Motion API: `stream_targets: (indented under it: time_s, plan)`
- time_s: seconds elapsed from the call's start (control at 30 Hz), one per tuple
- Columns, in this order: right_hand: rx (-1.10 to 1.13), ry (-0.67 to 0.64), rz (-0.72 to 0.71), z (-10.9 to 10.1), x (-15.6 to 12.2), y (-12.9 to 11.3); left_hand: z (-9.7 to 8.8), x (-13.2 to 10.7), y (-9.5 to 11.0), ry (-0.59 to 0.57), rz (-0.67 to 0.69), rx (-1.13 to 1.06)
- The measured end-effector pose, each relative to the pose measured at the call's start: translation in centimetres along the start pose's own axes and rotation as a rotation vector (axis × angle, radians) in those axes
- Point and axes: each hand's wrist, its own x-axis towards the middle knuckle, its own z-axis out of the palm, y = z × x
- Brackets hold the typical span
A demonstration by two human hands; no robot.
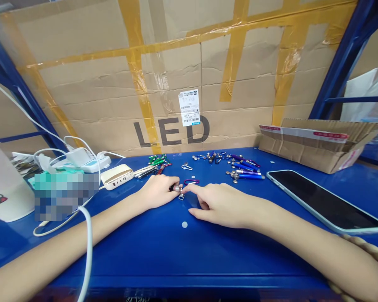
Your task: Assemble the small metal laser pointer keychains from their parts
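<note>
My left hand is closed around a small dark cylinder with a silver end, which looks like a mini flashlight; most of its body is hidden in the fingers. The index fingertip of my right hand is at that silver end, and its thumb is stretched out apart below. A small silver clasp is just under the cylinder. Behind the fingertips lies a purple carabiner, with a silver carabiner farther back.
Green metal pieces, small silver parts and blue tubes lie at the back. A phone and an open cardboard box are on the right. Left are a power bank, a paper cup and a white cable.
</note>
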Motion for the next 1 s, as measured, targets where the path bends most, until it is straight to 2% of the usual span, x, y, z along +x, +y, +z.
stream_targets:
  time_s: [0.27,0.6,1.0]
  plan:
    - [-0.055,0.093,0.009,0.5,0.7,0.2,0.0,-0.1,0.0,0.015,0.012,0.003]
    - [0.05,0.269,0.12,1.1,1.6,0.6,0.0,-0.2,0.1,0.036,0.018,0.032]
    - [-0.005,0.237,0.218,1.0,1.9,0.1,-0.1,-0.2,0.2,0.031,0.032,0.023]
